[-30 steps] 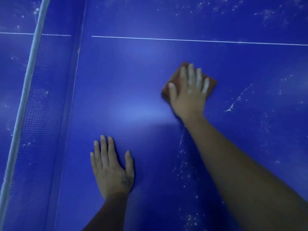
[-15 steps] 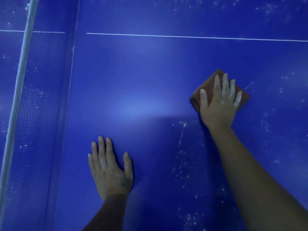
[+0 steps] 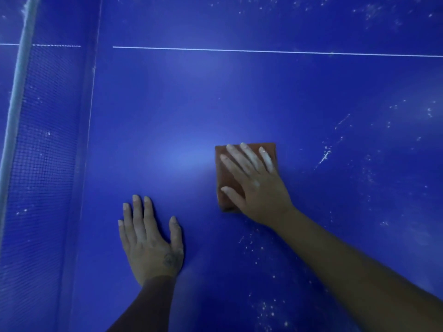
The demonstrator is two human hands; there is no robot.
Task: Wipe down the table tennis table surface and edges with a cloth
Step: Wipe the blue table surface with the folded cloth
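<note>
Square brown cloth (image 3: 224, 178), glossy blue table (image 3: 263, 104)

Blue table (image 3: 263, 104), white line (image 3: 263, 51), reddish-brown cloth (image 3: 224, 178), grid-mesh net (image 3: 43, 164).

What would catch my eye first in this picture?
The deep blue table fills the view, and near its middle the right hand presses flat on a brown cloth. The left hand rests flat on the table, lower left of the cloth. White specks dot the surface to the right, and a net runs along the left side.
</note>
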